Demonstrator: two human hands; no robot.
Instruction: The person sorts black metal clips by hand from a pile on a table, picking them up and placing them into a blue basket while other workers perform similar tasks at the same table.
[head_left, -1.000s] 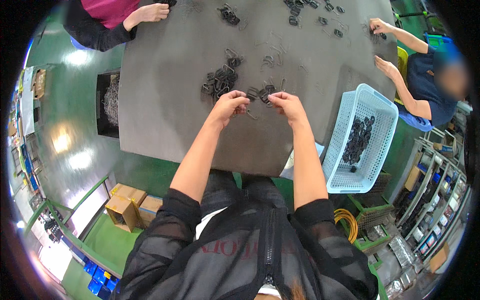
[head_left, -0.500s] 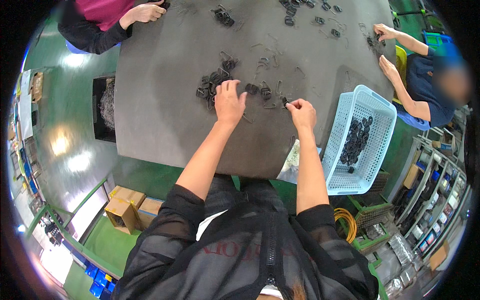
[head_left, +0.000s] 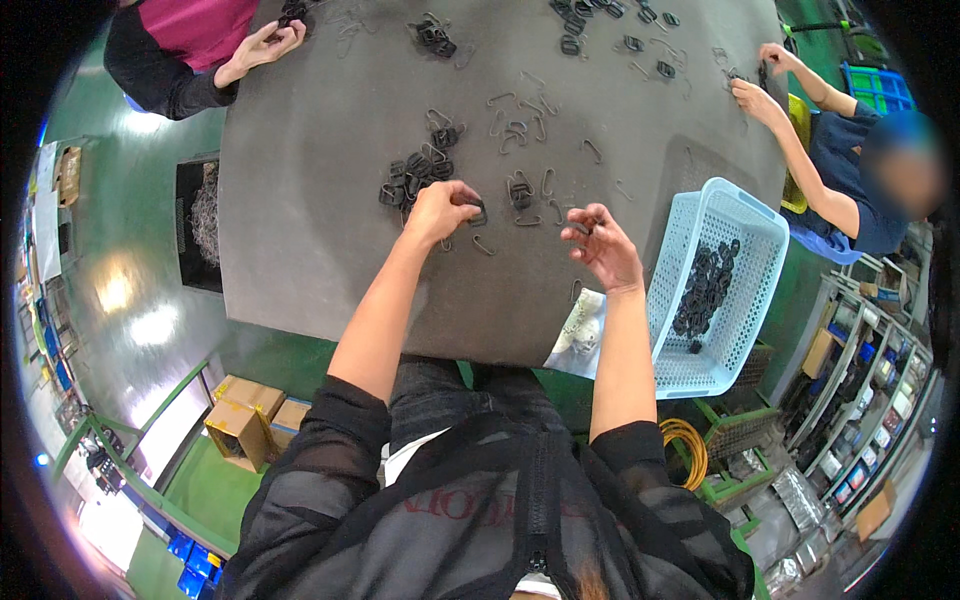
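Observation:
My left hand [head_left: 440, 213] is closed in a pinch on a small black buckle [head_left: 479, 213], just right of a pile of black buckles [head_left: 413, 176] with wire hooks among them. My right hand [head_left: 610, 252] hovers over the table with its palm partly turned up and its fingers curled. Something dark shows at its fingertips, too small to make out. Between and beyond the hands lie another black buckle [head_left: 520, 192] and loose bent wire hooks [head_left: 513, 133]. One hook [head_left: 484, 246] lies just below my left hand.
A light blue basket [head_left: 661, 290] holding black parts stands at the table's right edge, by my right forearm. A plastic bag [head_left: 578, 335] lies at the near edge. Co-workers' hands [head_left: 262, 50] [head_left: 762, 100] handle parts at the far left and right.
My left hand has drawn off the pile toward me and now pinches a buckle. My right hand has moved slightly nearer me and turned its palm up.

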